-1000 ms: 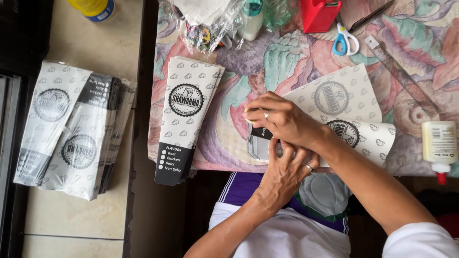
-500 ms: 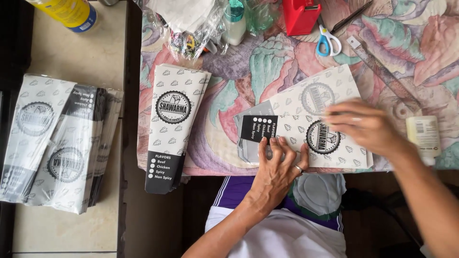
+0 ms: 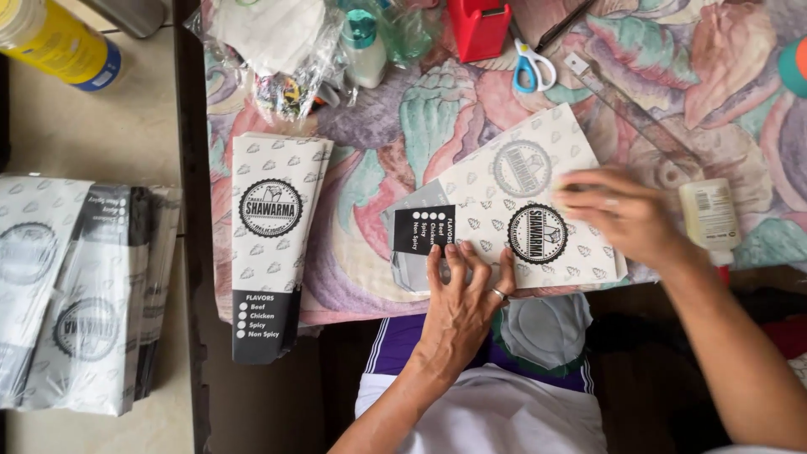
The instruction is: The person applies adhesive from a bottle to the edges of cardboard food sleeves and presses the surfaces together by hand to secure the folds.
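Observation:
A white printed paper sheet (image 3: 496, 210) with round black emblems and a black end panel lies flat on the flowered tablecloth (image 3: 395, 134). My left hand (image 3: 464, 294) presses its near edge with fingers spread; a ring shows on one finger. My right hand (image 3: 618, 210) lies flat on the sheet's right part, fingers stretched leftward. Neither hand grips anything. A stack of finished white paper sleeves (image 3: 271, 235) with the same emblem lies to the left on the table.
A glue bottle (image 3: 708, 217) lies just right of my right hand. Blue-handled scissors (image 3: 530, 63), a red tape dispenser (image 3: 479, 27), a clear ruler (image 3: 626, 105) and plastic bags (image 3: 277, 50) sit farther back. More sleeves (image 3: 76, 294) and a yellow can (image 3: 59, 42) are on the floor at left.
My right hand left my left hand and moved right across the sheet, flattening it. The sheet now lies unfolded, its black panel showing. The view shifted slightly.

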